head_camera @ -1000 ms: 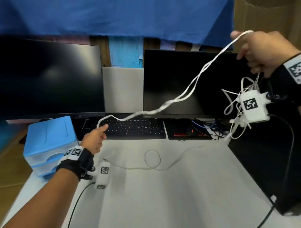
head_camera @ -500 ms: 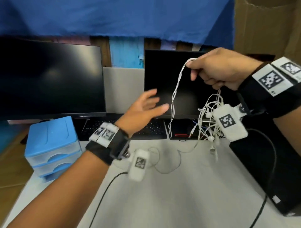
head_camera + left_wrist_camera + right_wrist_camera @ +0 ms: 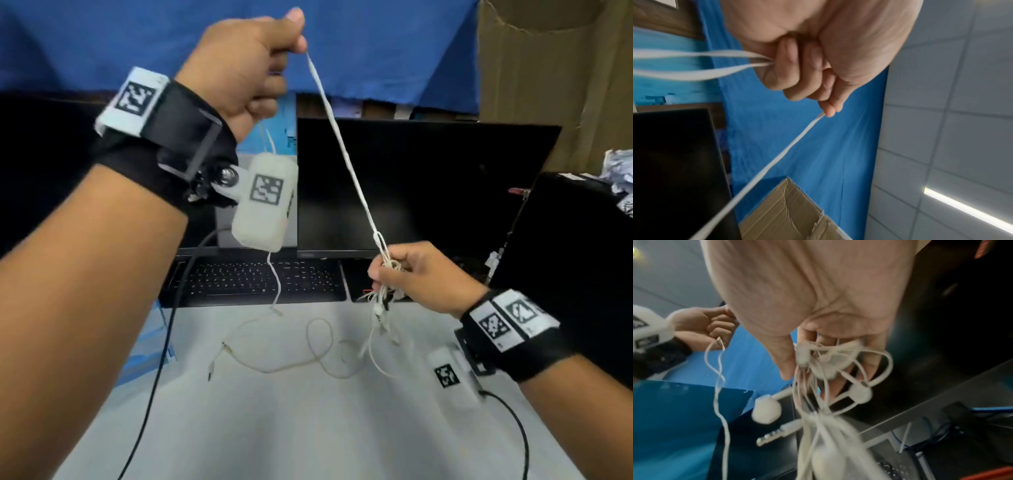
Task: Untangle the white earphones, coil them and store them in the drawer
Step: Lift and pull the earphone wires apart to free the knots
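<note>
The white earphones are a taut doubled cable (image 3: pixel 346 154) that ends in a tangled bunch (image 3: pixel 383 294). My left hand (image 3: pixel 294 41) is raised high in the head view and pinches the cable's upper end between thumb and fingers; the left wrist view shows the cable (image 3: pixel 777 162) leaving that fist. My right hand (image 3: pixel 387 270) is lower, above the desk, and grips the tangle. In the right wrist view, earbuds (image 3: pixel 766 408) and a jack plug (image 3: pixel 777 433) dangle from its fingers. A slack loop (image 3: pixel 318 342) lies on the table. The blue drawer unit (image 3: pixel 150 346) is mostly hidden behind my left forearm.
A black keyboard (image 3: pixel 253 277) and two dark monitors (image 3: pixel 428 185) stand at the back of the white table (image 3: pixel 308 428). A black computer case (image 3: pixel 565 274) fills the right side. Cardboard (image 3: pixel 548 51) and a blue cloth hang behind. Black sensor cables trail from both wrists.
My left hand, open half a second ago, has risen and taken the cable's end. My right hand has dropped from high up to the tangle near the desk, and the cable is stretched between them.
</note>
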Demonstrator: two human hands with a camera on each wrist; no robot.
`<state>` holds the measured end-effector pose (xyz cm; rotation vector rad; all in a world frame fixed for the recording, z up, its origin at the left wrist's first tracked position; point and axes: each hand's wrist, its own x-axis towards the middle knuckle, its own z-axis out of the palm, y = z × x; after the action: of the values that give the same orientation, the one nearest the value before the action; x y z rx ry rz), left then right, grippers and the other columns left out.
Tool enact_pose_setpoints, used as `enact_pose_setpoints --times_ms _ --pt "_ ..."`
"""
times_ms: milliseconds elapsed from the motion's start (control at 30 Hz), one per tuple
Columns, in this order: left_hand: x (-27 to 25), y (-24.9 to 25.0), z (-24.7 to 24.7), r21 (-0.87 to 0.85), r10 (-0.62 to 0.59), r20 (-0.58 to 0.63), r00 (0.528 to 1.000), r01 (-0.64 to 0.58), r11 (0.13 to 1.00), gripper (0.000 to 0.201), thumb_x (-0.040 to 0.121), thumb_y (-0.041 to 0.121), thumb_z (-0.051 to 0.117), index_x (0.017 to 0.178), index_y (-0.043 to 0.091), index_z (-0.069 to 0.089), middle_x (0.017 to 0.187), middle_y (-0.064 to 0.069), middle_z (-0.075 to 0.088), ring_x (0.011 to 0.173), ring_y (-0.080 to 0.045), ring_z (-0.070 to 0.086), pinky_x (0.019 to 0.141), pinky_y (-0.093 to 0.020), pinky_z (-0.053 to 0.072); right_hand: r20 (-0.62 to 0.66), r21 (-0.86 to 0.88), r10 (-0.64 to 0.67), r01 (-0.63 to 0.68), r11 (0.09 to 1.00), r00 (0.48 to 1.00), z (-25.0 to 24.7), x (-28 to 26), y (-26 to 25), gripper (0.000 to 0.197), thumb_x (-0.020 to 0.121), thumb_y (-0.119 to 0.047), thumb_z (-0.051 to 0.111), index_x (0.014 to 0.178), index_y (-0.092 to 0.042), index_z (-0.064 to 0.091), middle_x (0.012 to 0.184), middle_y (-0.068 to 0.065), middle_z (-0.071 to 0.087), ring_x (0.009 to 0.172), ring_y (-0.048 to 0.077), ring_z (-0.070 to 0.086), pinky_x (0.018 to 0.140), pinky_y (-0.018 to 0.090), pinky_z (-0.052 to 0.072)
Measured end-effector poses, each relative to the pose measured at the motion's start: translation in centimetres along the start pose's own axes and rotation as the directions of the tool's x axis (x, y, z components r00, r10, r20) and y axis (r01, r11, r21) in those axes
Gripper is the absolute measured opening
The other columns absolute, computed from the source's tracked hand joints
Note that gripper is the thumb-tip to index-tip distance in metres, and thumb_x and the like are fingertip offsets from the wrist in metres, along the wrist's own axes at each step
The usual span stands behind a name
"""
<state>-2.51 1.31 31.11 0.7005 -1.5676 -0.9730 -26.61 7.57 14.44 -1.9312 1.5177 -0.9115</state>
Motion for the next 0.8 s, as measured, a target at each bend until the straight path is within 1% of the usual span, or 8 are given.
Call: enact_pose_setpoints --times_ms 133,233,300,367,433,533,667,800 --pt "1.2 -0.6 -2.3 0.138 -0.005 -0.147 0.989 0.025 0.99 0.025 0.097 0.036 0.053 0.076 0.022 0.056 0.057 0.009 0.034 0.038 -0.005 0.024 0.044 -0.022 0.015 -0.047 0.255 0.026 -0.013 0.967 0.999 -0.2 -0.9 0.5 0.028 0.09 -0.036 0.064 0.096 -0.009 0.073 0.071 0.006 0.069 0.058 0.021 0.05 0.06 0.036 0.044" --pt "1.7 -3.1 -4.2 0.546 -0.051 -0.239 0.97 0.178 0.818 0.023 0.089 0.032 0.056 0.07 0.02 0.06 0.06 0.005 0.051 0.037 -0.005 0.046 0.049 -0.023 0.037 -0.032 0.476 0.076 -0.052 0.878 0.997 -0.9 -1.4 0.5 0.044 0.095 -0.043 0.05 0.096 -0.006 0.072 0.066 0.009 0.057 0.052 0.017 0.041 0.054 0.029 0.039" --pt "1.6 -5.4 -5.4 0.692 -0.161 -0.208 0.965 0.262 0.673 0.023 0.084 0.029 0.056 0.071 0.012 0.065 0.064 -0.004 0.059 0.054 -0.018 0.058 0.059 -0.026 0.045 -0.07 0.516 0.088 -0.039 0.856 0.994 -1.0 -1.5 0.6 0.037 0.1 -0.026 0.045 0.09 -0.003 0.072 0.065 0.01 0.054 0.055 0.018 0.041 0.057 0.033 0.038" --pt "0.9 -8.1 -5.9 0.7 -0.277 -0.204 0.939 0.337 0.629 0.022 0.088 0.022 0.059 0.082 0.004 0.07 0.072 -0.008 0.065 0.067 -0.025 0.06 0.071 -0.03 0.049 -0.114 0.517 0.096 -0.024 0.855 0.989 -0.8 -1.5 0.6 0.032 0.099 -0.014 0.045 0.088 0.0 0.072 0.067 0.011 0.056 0.058 0.021 0.042 0.058 0.032 0.04" --pt "-0.1 -10.2 -5.5 0.727 -0.319 -0.182 0.93 0.346 0.593 0.015 0.086 0.024 0.068 0.098 0.015 0.07 0.095 -0.004 0.07 0.088 -0.021 0.065 0.085 -0.032 0.052 -0.126 0.504 0.09 -0.015 0.864 0.988 -0.5 -1.3 0.4 0.028 0.097 -0.01 0.048 0.088 0.001 0.072 0.067 0.011 0.058 0.059 0.021 0.045 0.057 0.029 0.042" --pt "-2.4 -11.6 -2.1 0.599 -0.298 0.084 0.951 0.191 0.778 0.035 0.085 0.026 0.074 0.117 0.031 0.061 0.119 0.008 0.065 0.111 -0.011 0.061 0.102 -0.032 0.045 -0.083 0.45 0.056 -0.013 0.893 0.995 0.3 -1.1 0.0 0.024 0.094 -0.015 0.054 0.086 -0.001 0.072 0.063 0.008 0.057 0.06 0.025 0.046 0.058 0.033 0.04" --pt "-5.6 -12.1 3.1 0.338 -0.332 0.491 0.805 0.175 0.925 0.033 0.089 0.018 0.068 0.121 0.02 0.064 0.113 0.0 0.073 0.108 -0.01 0.067 0.1 -0.023 0.047 -0.071 0.395 0.017 0.013 0.918 0.997 1.1 -1.2 -1.0 0.023 0.096 -0.011 0.054 0.088 0.001 0.072 0.07 0.015 0.064 0.067 0.028 0.054 0.066 0.04 0.044" --pt "-6.5 -13.2 3.4 0.315 -0.317 0.511 0.799 0.169 0.934 0.01 0.087 0.011 0.07 0.096 0.011 0.072 0.08 -0.004 0.075 0.074 -0.013 0.07 0.081 -0.024 0.056 -0.102 0.391 0.05 -0.006 0.921 0.993 0.7 -1.5 -0.9 0.022 0.096 -0.009 0.054 0.089 -0.003 0.075 0.087 0.024 0.072 0.079 0.04 0.065 0.081 0.055 0.051"
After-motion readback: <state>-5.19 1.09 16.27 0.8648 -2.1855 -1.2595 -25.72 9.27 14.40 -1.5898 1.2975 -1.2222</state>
